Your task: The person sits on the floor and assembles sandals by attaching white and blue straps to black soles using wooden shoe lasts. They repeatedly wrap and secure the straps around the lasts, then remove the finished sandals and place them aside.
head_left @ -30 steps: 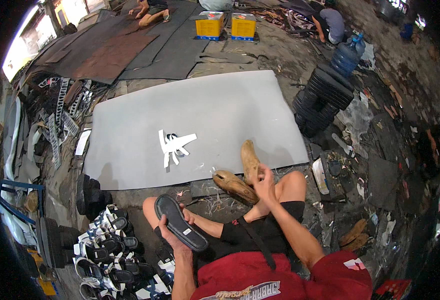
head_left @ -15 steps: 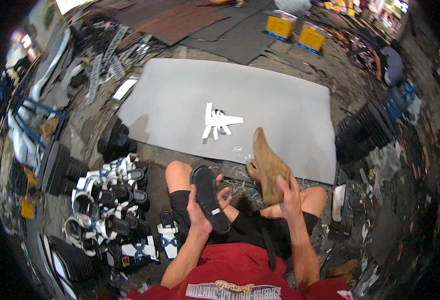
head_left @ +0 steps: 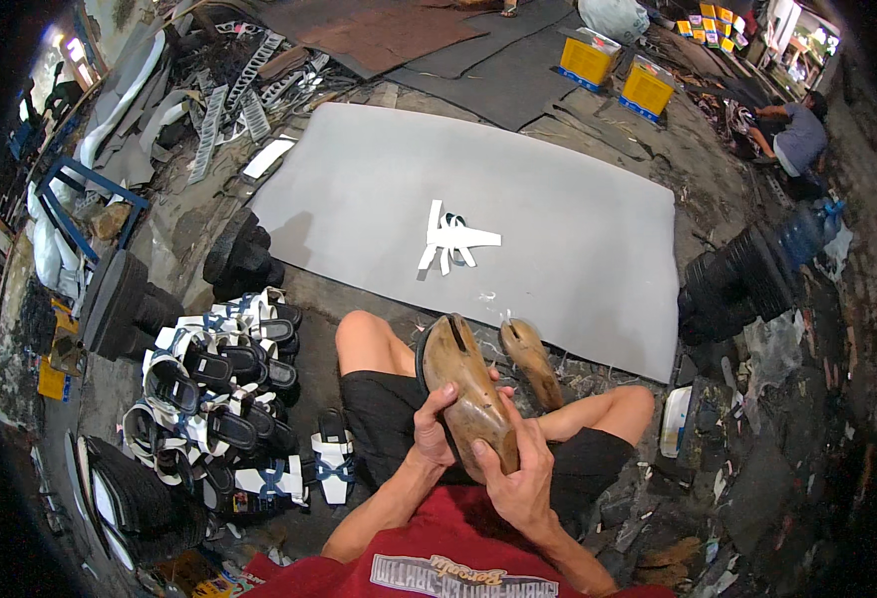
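Note:
Over my lap, a brown wooden shoe last (head_left: pixel 466 391) is laid against a black shoe sole (head_left: pixel 422 361), of which just a dark rim shows along the last's left side. My left hand (head_left: pixel 433 427) grips the sole and last from the left, thumb on the wood. Around the heel end of the last, my right hand (head_left: pixel 520 476) is closed. A second wooden last (head_left: pixel 530 361) rests beyond, between my legs. On the grey sheet in front lies a white strappy sandal upper (head_left: pixel 453 239).
Finished white sandals (head_left: pixel 214 389) are heaped at my left, near stacks of black soles (head_left: pixel 149 513). Another black sole stack (head_left: pixel 737 279) stands right of the grey sheet (head_left: pixel 359 179). Yellow tins (head_left: pixel 588 62) sit at the back; a person (head_left: pixel 797 135) crouches far right.
My right hand has brought the last leftward onto the sole, which has turned mostly out of sight beneath it. The second last now shows separately.

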Demonstrator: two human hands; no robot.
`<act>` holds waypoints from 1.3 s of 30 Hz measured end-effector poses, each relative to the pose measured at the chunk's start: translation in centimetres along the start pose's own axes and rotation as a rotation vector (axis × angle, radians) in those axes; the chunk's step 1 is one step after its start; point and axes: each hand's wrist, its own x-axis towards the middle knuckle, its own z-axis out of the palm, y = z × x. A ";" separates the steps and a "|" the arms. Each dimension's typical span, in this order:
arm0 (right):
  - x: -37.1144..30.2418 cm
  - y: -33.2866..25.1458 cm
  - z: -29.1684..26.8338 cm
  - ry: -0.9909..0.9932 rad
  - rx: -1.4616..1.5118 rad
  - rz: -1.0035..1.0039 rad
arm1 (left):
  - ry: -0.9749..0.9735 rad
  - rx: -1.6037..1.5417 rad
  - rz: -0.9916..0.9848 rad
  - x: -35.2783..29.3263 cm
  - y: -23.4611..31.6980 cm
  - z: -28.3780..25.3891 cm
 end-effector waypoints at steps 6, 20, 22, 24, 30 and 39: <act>0.3 0.5 -0.2 -0.024 0.001 -0.008 | 0.006 -0.038 -0.046 0.5 0.4 0.4; 1.7 1.8 -0.9 -0.209 0.326 0.052 | 0.102 -0.043 -0.053 3.3 2.2 0.8; 1.6 -0.3 -1.2 -0.200 0.295 0.051 | 0.172 -0.036 0.051 3.5 3.1 1.7; 0.7 0.9 -0.2 -0.161 0.200 0.019 | 0.184 -0.083 0.082 3.6 3.0 2.8; -0.4 0.5 0.6 -0.097 0.105 -0.020 | 0.082 -0.155 0.099 3.2 3.4 3.7; -2.8 2.4 1.6 -0.003 0.087 -0.110 | -0.063 -0.183 0.033 2.0 2.9 3.6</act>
